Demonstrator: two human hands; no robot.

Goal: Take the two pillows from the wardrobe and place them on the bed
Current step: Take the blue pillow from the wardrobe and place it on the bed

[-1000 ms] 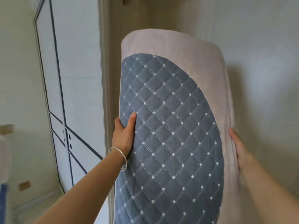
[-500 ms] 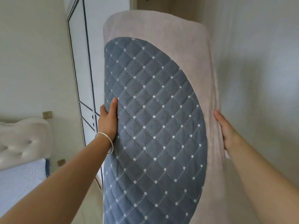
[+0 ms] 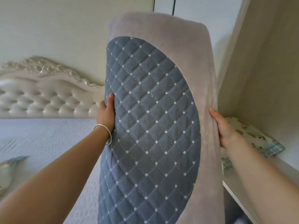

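While it is gripped by both long edges, the large upright pillow with a blue diamond-quilted oval panel and a plush grey-beige border (image 3: 150, 126) is held in mid-air in front of the person, between the open wardrobe on the right and the bed on the left. The left hand (image 3: 106, 115) is clamped on the left edge, with the thumb pressed flat on the quilted face and the remaining fingers hidden behind the pillow. The right hand (image 3: 224, 128) is closed on the right border, the fabric being pinched into folds; how its fingers lie behind cannot be told. A thin silver bangle (image 3: 104, 134) is worn on the left wrist.

The light blue textured bedspread (image 3: 48, 139) and the cream tufted headboard with carved trim (image 3: 43, 94) are seen just beyond the left arm. A second pillow, cream with a printed pattern and a checked edge (image 3: 252, 135), is seen on a white wardrobe shelf (image 3: 237, 196).

For the step to be done well, the pillow should probably be swung left clear of the wardrobe edge, lowered flat near the headboard, and released only once it is supported by the mattress.

No brand, label or readable writing can be made out.
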